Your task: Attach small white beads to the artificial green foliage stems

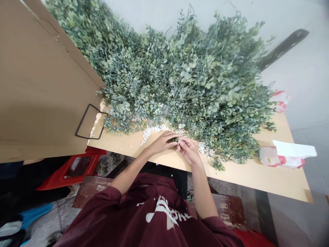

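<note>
Over the front edge of the table (156, 154), my two hands meet with their fingertips together. My left hand (162, 142) is closed around a small green leafy sprig (175, 140), partly hidden by the fingers. My right hand (189, 150) pinches at the same sprig, at a small pale bit I cannot make out. Just behind my hands lies a scatter of small white beads (151, 132). A large heap of artificial eucalyptus greenery (164, 72) fills the table beyond them, and a few more white beads show to the right of my right hand.
A big cardboard box (46, 79) stands at the left, with a black wire frame (76, 128) beside it. Red-and-white plastic wrappers (290, 161) lie on the right. A dark strip (285, 48) leans by the wall. Below is a red plastic stool (69, 168).
</note>
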`<state>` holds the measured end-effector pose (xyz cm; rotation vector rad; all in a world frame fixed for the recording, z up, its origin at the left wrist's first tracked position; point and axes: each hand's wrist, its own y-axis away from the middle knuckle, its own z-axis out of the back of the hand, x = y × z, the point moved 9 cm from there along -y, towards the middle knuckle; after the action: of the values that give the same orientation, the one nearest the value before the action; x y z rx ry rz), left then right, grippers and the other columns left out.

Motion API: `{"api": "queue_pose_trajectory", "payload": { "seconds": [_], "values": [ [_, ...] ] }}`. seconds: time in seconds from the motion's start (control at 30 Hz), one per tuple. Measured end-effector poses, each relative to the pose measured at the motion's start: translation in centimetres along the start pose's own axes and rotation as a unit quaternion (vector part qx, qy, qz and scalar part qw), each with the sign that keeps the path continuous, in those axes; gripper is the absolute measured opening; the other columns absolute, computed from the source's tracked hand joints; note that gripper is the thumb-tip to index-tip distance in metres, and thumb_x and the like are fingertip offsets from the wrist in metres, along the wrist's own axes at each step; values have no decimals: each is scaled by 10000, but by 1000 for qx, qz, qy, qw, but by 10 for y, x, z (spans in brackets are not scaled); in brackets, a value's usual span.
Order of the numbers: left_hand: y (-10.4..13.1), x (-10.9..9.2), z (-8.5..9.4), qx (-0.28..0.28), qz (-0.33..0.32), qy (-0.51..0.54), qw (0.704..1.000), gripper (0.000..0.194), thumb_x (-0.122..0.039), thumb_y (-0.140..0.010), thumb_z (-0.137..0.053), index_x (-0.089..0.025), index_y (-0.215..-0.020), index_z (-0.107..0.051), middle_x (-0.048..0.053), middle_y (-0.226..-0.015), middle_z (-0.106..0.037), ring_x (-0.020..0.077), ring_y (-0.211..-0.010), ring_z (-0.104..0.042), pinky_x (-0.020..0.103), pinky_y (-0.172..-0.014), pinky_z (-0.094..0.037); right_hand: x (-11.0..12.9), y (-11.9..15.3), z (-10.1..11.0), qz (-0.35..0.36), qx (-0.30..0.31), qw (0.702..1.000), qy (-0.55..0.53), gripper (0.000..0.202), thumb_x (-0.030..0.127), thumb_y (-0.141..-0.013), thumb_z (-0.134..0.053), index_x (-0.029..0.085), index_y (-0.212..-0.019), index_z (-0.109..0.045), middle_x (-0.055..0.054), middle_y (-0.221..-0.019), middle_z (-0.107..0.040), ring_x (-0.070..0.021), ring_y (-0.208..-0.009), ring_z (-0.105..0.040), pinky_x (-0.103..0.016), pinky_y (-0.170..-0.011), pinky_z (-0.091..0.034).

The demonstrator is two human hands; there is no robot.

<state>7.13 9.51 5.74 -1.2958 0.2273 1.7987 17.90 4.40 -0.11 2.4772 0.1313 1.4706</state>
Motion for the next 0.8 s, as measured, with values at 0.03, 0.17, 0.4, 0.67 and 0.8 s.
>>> {"api": "queue_pose_trajectory", "payload": {
  "seconds": [0.03, 0.17, 0.4, 0.67, 0.8],
  "values": [
    [0, 0, -1, 7, -4, -3, 1000, 375, -375, -942, -506, -223, -1281, -553, 115, -1220, -599, 230, -1158, -507, 417, -1017, -398, 1, 0, 0, 2, -4, 1000, 0, 246, 295, -742, -772, 232, -971, -707, 18, -716, -641, -94, -604, -578, -233, -596, -518],
    [0, 1, 1, -6, -10, -7, 1000, 302, -350, -959, -474, -200, -1179, -618, 105, -1130, -638, 212, -1084, -536, 381, -965, -418, 0, 2, 0, 0, -6, 1000, -4, 251, 286, -724, -787, 214, -956, -726, -4, -764, -686, -95, -598, -596, -247, -609, -533],
    [7, 12, 15, -80, 53, 1, 995, 233, -300, -969, -424, -158, -962, -608, 72, -971, -635, 174, -944, -566, 314, -880, -434, -3, 3, 5, 2, -31, 1000, -3, 244, 299, -693, -813, 195, -903, -747, -40, -835, -736, -122, -681, -678, -245, -656, -571],
    [11, 15, 8, -40, 107, 10, 993, 303, -384, -976, -389, -160, -875, -566, 21, -807, -580, 127, -727, -530, 238, -695, -422, -1, 4, 6, 17, -45, 999, 15, 221, 340, -718, -793, 207, -863, -691, -45, -875, -733, -154, -775, -708, -240, -639, -572],
    [7, 10, 3, -23, 66, -2, 998, 304, -405, -974, -395, -165, -917, -573, 44, -874, -588, 149, -807, -555, 266, -768, -440, 4, 4, 4, 44, -43, 998, 25, 177, 334, -748, -764, 209, -828, -666, -14, -815, -692, -103, -651, -629, -208, -551, -509]
  ]
}}
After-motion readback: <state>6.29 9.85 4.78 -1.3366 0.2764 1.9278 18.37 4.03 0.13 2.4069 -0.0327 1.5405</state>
